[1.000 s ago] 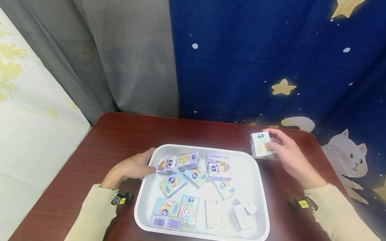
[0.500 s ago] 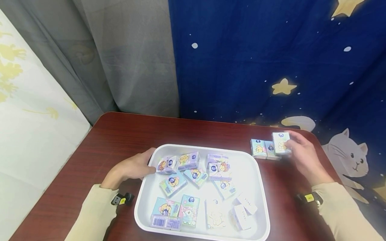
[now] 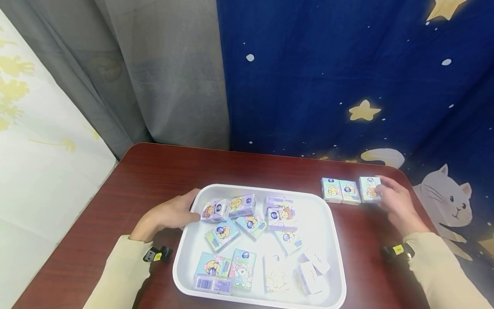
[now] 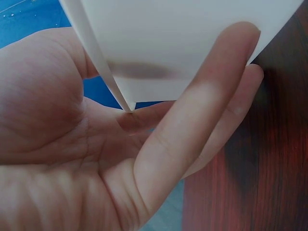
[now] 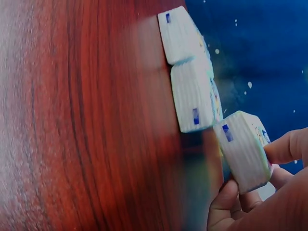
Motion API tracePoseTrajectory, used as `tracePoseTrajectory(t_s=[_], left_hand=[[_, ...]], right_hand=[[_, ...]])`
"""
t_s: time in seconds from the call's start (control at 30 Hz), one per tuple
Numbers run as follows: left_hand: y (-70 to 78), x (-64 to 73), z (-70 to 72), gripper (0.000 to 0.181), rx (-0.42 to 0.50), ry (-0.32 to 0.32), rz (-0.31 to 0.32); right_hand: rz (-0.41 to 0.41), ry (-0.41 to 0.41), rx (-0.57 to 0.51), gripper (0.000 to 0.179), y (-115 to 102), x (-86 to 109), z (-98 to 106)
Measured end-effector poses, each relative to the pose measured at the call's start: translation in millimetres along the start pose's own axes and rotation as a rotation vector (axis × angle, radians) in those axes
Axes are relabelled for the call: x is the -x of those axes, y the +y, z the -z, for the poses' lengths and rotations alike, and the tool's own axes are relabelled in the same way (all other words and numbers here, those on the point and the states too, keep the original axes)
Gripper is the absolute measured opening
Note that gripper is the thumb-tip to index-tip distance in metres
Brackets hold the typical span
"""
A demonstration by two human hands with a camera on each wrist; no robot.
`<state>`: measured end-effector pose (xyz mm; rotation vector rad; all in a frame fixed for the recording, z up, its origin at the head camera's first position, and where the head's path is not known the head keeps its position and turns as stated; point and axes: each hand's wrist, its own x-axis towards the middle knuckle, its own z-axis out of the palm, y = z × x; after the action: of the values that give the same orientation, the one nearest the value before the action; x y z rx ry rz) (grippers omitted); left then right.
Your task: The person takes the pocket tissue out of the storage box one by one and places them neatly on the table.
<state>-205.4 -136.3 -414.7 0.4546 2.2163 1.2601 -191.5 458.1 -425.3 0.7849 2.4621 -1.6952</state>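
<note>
My right hand (image 3: 397,206) pinches a small tissue pack (image 3: 369,189) at the right end of a row near the table's far edge. Two more tissue packs, a left one (image 3: 332,190) and a middle one (image 3: 350,192), lie side by side to its left. In the right wrist view the held pack (image 5: 243,151) is slightly offset from the other two, thumb and fingers on its sides. My left hand (image 3: 170,214) grips the left rim of a white tray (image 3: 179,262). The left wrist view shows fingers (image 4: 183,130) against the tray's outer wall.
Inside the tray lie several tissue packs, among them a purple one (image 3: 242,206), a blue-green one (image 3: 221,235) and a white one (image 3: 308,278); some overlap. The brown table (image 3: 127,206) ends at a rounded far edge, with a blue curtain (image 3: 293,86) behind it.
My right hand has carried its tissue pack rightward past the two others and lowered it to the end of their row. The left hand and tray have stayed in place.
</note>
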Motion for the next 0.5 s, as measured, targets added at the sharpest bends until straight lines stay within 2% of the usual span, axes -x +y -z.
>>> tracePoseTrajectory(t_s=[0.33,0.5], left_hand=[[0.3,0.3,-0.5,0.07,-0.007,0.004,-0.004],[0.6,0.6,-0.6,0.07,-0.012,0.008,0.0]], right_hand=[[0.006,-0.013,0.141,0.07,11.5,-10.0,0.3],[0.031,0.014,0.224,0.069,13.6,-13.1,-2.3]])
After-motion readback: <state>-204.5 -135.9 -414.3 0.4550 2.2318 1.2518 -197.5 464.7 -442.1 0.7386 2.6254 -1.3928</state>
